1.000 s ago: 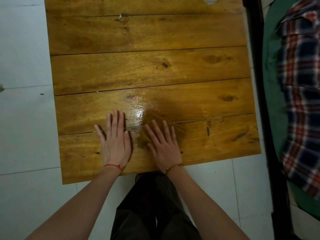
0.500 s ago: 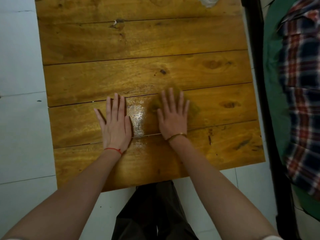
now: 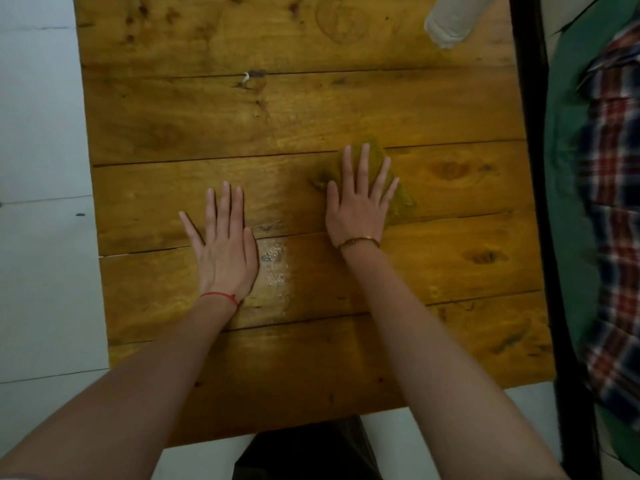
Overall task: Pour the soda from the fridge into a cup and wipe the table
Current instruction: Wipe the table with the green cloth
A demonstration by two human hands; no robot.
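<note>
My right hand (image 3: 358, 199) lies flat with straight fingers on an olive-brown cloth (image 3: 398, 199) and presses it onto the wooden plank table (image 3: 242, 116). The cloth shows past the fingertips and to the right of the hand. My left hand (image 3: 223, 244) rests flat and spread on the bare wood, to the left of a shiny wet streak (image 3: 275, 268). A pale translucent object (image 3: 450, 20), perhaps the cup, stands at the table's far right edge, cut off by the frame. No soda container is in sight.
White floor tiles (image 3: 38, 133) lie left of the table. A dark post (image 3: 533, 168) runs along the table's right side, with green fabric and a plaid cloth (image 3: 609, 202) beyond it. My dark trousers (image 3: 304, 452) show below the near edge.
My right hand has pushed the cloth away from me and to the right across the planks. The left hand has also shifted forward, and the wet streak now lies nearer than the cloth.
</note>
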